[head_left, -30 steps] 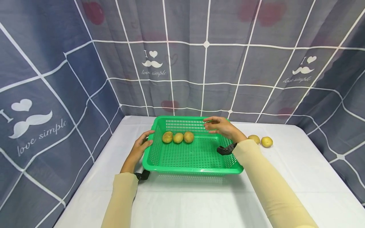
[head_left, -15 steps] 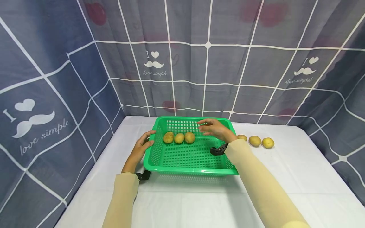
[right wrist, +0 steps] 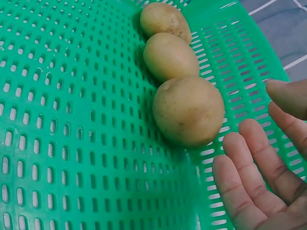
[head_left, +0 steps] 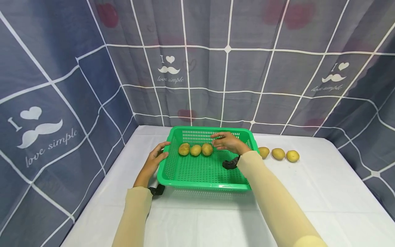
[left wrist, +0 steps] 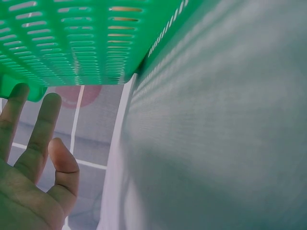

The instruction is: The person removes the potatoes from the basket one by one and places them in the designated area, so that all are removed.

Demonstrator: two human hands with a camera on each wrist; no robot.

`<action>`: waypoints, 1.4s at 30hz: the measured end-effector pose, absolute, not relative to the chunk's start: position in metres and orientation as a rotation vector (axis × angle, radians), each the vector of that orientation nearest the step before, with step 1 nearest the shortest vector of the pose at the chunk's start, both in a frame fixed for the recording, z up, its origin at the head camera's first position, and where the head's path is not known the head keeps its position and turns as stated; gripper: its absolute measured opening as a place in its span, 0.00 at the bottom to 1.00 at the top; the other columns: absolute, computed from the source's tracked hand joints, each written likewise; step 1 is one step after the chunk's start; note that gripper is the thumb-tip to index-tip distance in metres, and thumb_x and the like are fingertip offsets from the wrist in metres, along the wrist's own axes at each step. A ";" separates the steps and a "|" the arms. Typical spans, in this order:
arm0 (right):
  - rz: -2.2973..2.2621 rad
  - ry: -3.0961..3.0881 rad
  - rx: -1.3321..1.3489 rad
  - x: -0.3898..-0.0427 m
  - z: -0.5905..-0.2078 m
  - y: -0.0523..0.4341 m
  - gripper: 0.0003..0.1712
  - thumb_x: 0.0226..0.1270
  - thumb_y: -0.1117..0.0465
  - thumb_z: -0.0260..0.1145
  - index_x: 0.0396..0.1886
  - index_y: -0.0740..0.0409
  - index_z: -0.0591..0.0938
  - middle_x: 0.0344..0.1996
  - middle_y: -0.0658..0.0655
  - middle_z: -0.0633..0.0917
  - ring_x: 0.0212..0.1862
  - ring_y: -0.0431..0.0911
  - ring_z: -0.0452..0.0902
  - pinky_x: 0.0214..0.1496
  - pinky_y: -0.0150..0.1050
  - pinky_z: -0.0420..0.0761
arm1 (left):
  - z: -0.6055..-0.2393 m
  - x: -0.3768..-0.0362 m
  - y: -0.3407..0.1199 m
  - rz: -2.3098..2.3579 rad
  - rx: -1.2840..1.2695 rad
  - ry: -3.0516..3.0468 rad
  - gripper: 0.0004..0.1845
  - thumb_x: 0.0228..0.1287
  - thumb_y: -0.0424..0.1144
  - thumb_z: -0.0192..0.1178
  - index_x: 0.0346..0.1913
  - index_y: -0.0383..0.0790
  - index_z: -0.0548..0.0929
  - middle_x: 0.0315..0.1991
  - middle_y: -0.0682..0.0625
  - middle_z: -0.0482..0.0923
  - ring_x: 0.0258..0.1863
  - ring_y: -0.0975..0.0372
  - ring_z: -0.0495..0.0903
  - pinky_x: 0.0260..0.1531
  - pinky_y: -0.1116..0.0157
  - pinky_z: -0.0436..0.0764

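Three potatoes sit in a row in the green plastic basket [head_left: 213, 186], toward its back left: the left potato [head_left: 184, 149], the middle potato [head_left: 195, 150] and the right potato [head_left: 207, 149]. My right hand [head_left: 229, 142] hovers inside the basket just right of the row, fingers spread and holding nothing. In the right wrist view its fingertips [right wrist: 223, 165] are close to the nearest potato [right wrist: 188, 111]. My left hand [head_left: 153, 164] is at the basket's left side, with relaxed fingers right at the rim. The left wrist view shows those fingertips [left wrist: 50, 103] below the rim.
Three more potatoes lie on the white table [head_left: 308, 188] right of the basket: one close to its wall [head_left: 263, 152], a middle one [head_left: 278, 153] and an outer one [head_left: 292, 156]. A grey checked curtain [head_left: 240, 75] hangs behind and at both sides.
My right hand has moved left inside the basket toward the row of potatoes, uncovering the potatoes on the table at the right. The left hand stays at the rim.
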State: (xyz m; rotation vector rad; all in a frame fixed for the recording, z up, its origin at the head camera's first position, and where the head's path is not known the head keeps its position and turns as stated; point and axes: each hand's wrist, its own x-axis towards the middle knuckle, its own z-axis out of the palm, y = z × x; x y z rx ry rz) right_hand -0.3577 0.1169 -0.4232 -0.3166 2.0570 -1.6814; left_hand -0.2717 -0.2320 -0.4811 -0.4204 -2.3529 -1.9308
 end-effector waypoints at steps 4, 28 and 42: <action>-1.663 2.082 -0.272 -0.359 -0.428 0.115 0.28 0.82 0.71 0.61 0.76 0.74 0.71 0.71 0.74 0.76 0.68 0.62 0.79 0.74 0.58 0.75 | -0.483 -0.273 -0.232 -1.921 -0.442 -2.364 0.28 0.83 0.34 0.51 0.80 0.29 0.67 0.81 0.32 0.62 0.74 0.43 0.68 0.68 0.54 0.72; -1.540 2.190 -0.214 -0.350 -0.442 0.096 0.35 0.71 0.72 0.67 0.78 0.66 0.74 0.70 0.70 0.76 0.59 0.56 0.81 0.68 0.55 0.81 | -0.482 -0.273 -0.232 -1.921 -0.433 -2.373 0.27 0.83 0.34 0.51 0.79 0.30 0.67 0.82 0.33 0.61 0.74 0.42 0.68 0.69 0.54 0.72; -1.463 2.333 -0.413 -0.353 -0.458 0.095 0.33 0.70 0.68 0.75 0.74 0.65 0.78 0.57 0.70 0.86 0.52 0.55 0.85 0.53 0.50 0.85 | -0.480 -0.273 -0.232 -1.944 -0.427 -2.363 0.27 0.82 0.34 0.52 0.78 0.29 0.68 0.81 0.32 0.61 0.75 0.40 0.67 0.67 0.59 0.73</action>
